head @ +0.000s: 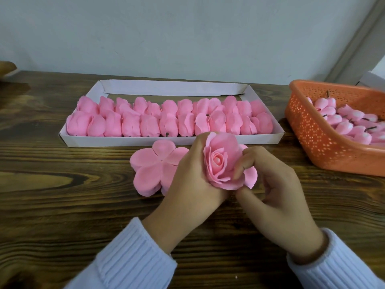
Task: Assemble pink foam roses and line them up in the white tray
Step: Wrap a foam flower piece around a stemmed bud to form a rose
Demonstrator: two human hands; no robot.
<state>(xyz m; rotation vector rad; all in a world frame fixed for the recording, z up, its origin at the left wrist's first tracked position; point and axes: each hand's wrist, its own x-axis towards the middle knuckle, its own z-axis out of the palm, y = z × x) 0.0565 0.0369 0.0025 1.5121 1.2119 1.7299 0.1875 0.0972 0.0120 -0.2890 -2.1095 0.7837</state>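
Two rows of finished pink roses (166, 119) lie on their sides along the near side of the white tray (129, 140). One more foam rose (218, 163) is held above the bench (62, 205), just in front of the tray, with a tight pale spiral centre and looser petals flaring round it. The left grip (191, 184) curls round its left side, and the right grip (277, 195) pinches an outer petal at its right edge. Flat five-lobed petal layers (152, 165) lie stacked just left. An orange basket (312, 138) of buds (354, 126) stands at right.

Half-open pink foam rose (218, 163) before white tray (100, 140)
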